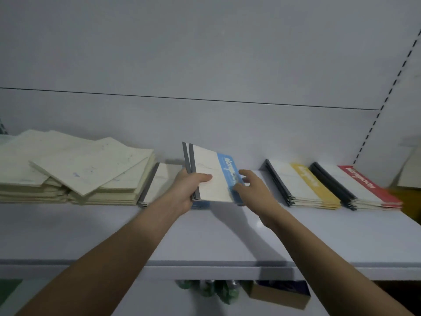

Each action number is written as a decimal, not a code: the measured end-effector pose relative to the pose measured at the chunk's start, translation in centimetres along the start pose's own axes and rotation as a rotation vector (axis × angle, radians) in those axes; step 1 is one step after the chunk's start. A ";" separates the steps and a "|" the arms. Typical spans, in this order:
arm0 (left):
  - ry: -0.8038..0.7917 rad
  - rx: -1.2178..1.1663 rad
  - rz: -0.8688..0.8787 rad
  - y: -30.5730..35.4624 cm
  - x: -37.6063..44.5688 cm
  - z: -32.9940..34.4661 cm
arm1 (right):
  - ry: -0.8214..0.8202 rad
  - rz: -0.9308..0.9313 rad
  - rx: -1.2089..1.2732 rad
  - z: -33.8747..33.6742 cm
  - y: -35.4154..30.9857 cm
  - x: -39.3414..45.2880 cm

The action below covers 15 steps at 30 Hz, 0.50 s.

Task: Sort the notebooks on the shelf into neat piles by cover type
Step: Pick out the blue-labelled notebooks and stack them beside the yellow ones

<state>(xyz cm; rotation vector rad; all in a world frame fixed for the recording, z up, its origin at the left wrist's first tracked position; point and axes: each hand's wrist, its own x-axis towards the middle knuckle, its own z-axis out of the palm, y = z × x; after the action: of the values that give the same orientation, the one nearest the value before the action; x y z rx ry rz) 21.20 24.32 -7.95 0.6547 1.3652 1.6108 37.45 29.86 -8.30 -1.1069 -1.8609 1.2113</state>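
Blue-band notebooks gripped by left hand | right hand fingers loosely touching right edge; tilted above shelf

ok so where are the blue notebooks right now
In the head view the blue notebooks are mid-shelf, tilted up in the left hand, between the cream pile and the yellow pile.

The blue-banded notebooks are showing white covers, grey spines and a sky-blue strip with dark lettering. The yellow-banded pile is showing white covers, dark spines and a mustard strip. The red-banded pile is showing white covers, black spines and white lettering on red. The plain pile is looking cream, faintly speckled blue. The shelf is appearing pale grey-white.
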 end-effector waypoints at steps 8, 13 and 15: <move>0.146 0.495 0.045 -5.8 4.0 6.1 | 0.255 0.116 -0.107 -4.5 5.3 2.6; 0.241 1.131 0.201 -7.3 4.0 8.6 | 0.263 -0.018 -0.609 -3.0 7.3 4.1; 0.290 1.242 0.293 -8.4 3.7 8.5 | 0.281 -0.105 -0.717 -2.3 8.6 4.5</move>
<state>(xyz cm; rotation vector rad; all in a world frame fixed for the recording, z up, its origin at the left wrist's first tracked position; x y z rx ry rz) 29.09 31.59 -14.37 1.3999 2.5689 0.9027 40.07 36.61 -15.16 -1.4279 -2.1395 0.2829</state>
